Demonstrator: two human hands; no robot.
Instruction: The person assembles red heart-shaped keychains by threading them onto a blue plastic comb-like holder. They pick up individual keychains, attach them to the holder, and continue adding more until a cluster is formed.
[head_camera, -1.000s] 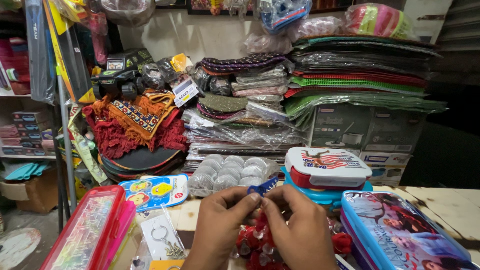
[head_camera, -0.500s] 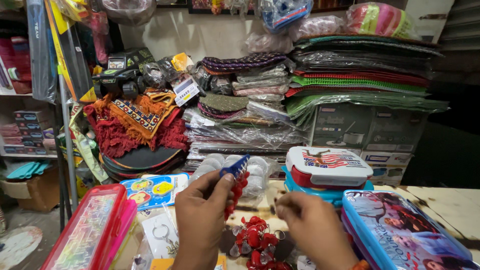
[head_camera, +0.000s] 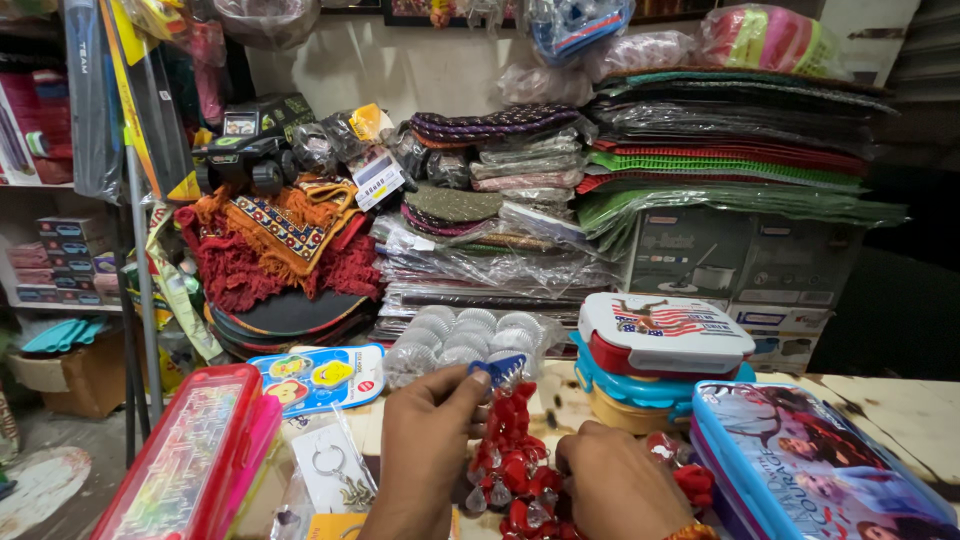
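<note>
On a crowded counter, a red bead string is pinched by the left hand while the right hand presses its lower end, so it could be snagged and snapped.

— What sits along the counter?
— A red pencil box at left, stacked lunch boxes at right, beside a blue printed case.
— And behind?
— Folded mats piled above cartons, a fringed red rug below a toy car.
</note>
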